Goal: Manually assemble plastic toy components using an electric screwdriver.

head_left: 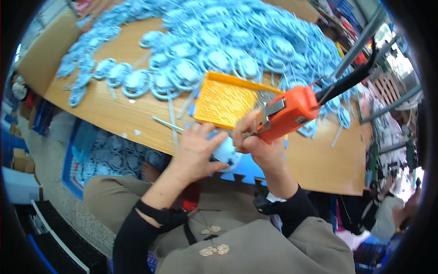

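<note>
My left hand [194, 150] presses a light blue plastic part [224, 150] with a rounded body, its fingers curled round the near and left sides. A thin blue strip [166, 123] sticks out leftward beside that hand. In my right hand [258, 141] is an orange electric screwdriver [294, 112] with a silver lever, gripped low on its body, and a black cord runs from its top end. Its tip is hidden behind my fingers, so I cannot tell whether it touches the part. Just beyond both hands stands a yellow tray [198, 102] of small golden screws.
A large heap of similar light blue parts [214, 36] covers the far table. A blue foam mat [248, 169] lies under my hands. Left of my knees, a blue crate [68, 171] holds more parts. Grey metal poles [360, 41] stand right; another person's hand [96, 9] shows far left.
</note>
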The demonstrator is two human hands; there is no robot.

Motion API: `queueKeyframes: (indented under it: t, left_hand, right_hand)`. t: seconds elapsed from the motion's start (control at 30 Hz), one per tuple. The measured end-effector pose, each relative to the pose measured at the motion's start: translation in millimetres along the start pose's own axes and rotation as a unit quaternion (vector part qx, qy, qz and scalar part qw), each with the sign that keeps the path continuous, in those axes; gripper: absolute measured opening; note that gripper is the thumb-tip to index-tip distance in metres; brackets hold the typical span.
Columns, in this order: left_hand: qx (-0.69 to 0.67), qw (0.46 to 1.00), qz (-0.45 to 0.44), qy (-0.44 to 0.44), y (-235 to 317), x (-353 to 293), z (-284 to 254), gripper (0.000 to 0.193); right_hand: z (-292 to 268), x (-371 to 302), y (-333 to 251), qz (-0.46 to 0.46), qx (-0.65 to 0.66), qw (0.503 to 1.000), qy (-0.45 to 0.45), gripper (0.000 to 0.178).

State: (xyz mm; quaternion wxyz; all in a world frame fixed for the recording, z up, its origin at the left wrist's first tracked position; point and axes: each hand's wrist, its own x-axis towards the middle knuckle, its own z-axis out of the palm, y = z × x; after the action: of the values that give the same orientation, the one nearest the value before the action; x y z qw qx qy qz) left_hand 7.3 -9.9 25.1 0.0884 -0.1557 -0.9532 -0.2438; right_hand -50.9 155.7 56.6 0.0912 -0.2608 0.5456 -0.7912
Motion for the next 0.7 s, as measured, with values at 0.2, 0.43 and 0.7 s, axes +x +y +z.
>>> queueKeyframes:
  t: [0.2,0.43,0.7]
  left_hand:
    - [0.04,0.999,-0.001,0.035,8,-13,-21,0.064]
    - [0.206,0.951,-0.196,0.126,-66,-87,-146,0.062]
    - [0.117,0.904,-0.403,0.075,-215,-68,-145,0.092]
  right_hand:
    - [-6,-3,-32,-0.035,0.076,0.995,-0.053,0.044]
    - [-30,8,-49,-0.138,0.032,0.99,-0.011,0.053]
    - [-31,10,-33,-0.096,0.089,0.991,0.01,0.054]
